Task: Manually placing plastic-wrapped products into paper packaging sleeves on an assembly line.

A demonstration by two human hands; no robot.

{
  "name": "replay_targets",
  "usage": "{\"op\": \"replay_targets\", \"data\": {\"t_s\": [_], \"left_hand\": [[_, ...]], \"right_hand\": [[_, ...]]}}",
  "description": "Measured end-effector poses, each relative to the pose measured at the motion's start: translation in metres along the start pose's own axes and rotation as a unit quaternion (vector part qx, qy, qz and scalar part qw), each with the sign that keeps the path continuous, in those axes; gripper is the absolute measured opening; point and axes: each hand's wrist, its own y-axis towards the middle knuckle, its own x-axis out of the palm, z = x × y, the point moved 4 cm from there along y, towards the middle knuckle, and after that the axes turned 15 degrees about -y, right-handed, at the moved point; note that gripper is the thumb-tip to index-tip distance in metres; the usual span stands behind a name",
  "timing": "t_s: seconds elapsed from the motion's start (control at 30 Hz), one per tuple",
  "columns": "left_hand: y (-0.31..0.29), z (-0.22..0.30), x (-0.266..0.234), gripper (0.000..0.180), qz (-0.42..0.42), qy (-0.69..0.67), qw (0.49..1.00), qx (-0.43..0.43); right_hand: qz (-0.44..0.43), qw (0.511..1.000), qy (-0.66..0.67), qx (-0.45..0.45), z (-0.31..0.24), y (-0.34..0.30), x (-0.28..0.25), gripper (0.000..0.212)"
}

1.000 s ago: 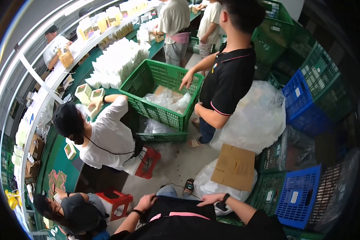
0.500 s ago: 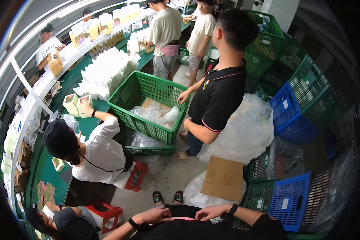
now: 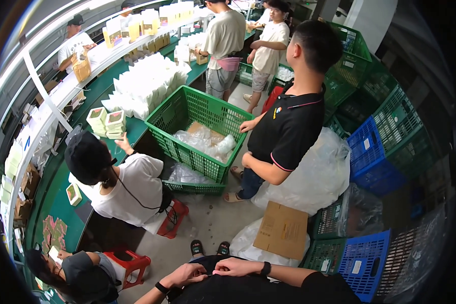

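Note:
Both my hands are at my waist, against my dark clothing [image 3: 238,291]. My left hand [image 3: 184,274], with a black band on its wrist, has its fingers curled in against the cloth. My right hand [image 3: 234,266], a dark watch or band on its wrist, is closed, its fingertips pinched together close to the left one's. A small bit of pink shows under the right fingertips. What the fingers hold, if anything, is too small to make out.
A person in a black polo [image 3: 289,126] stands by a green crate [image 3: 187,147] of clear plastic bags. Seated workers are at the green workbench [image 3: 50,177] on the left. A flat cardboard [image 3: 281,230] lies on white sacks ahead; blue crates [image 3: 362,263] stand at right.
My right hand has moved left, close to my left hand, covering most of the pink strip. My view has shifted slightly. The nearer seated worker's hand has come off the stacked boxes.

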Motion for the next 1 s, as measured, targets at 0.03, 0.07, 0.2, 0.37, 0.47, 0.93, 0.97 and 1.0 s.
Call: {"op": "replay_targets", "data": {"t_s": [0.03,0.07,0.2,0.37,0.47,0.93,0.97,1.0], "left_hand": [[-0.002,-0.003,0.001,0.041,0.017,-0.016,1.0,-0.003],[-0.003,-0.005,0.002,0.04,0.033,-0.032,0.999,-0.005],[-0.014,0.0,-0.001,0.04,0.065,-0.066,0.996,-0.015],[-0.02,-0.006,-0.006,0.036,0.084,-0.171,0.981,-0.025],[-0.023,-0.024,-0.003,0.033,0.174,-0.246,0.953,0.021],[-0.151,-0.085,-0.049,0.029,0.665,-0.501,0.54,0.123],[-0.155,-0.077,-0.057,0.029,0.667,-0.501,0.54,0.117],[-0.157,-0.06,-0.07,0.03,0.645,-0.501,0.55,0.171]], "right_hand": [[-0.033,0.999,-0.007,0.024,-0.001,0.004,0.001,0.043],[-0.036,0.999,-0.008,0.023,-0.002,0.004,0.0,0.043],[-0.021,0.999,0.013,0.02,-0.01,0.003,-0.004,0.045],[0.015,0.999,0.046,-0.012,-0.005,0.005,-0.011,0.041],[0.067,0.991,0.111,-0.019,-0.002,-0.003,-0.018,0.041],[0.41,0.685,0.55,0.245,0.092,-0.174,-0.024,0.024],[0.399,0.672,0.565,0.264,0.09,-0.18,-0.014,0.024],[0.395,0.672,0.567,0.267,0.083,-0.178,-0.01,0.024]]}}
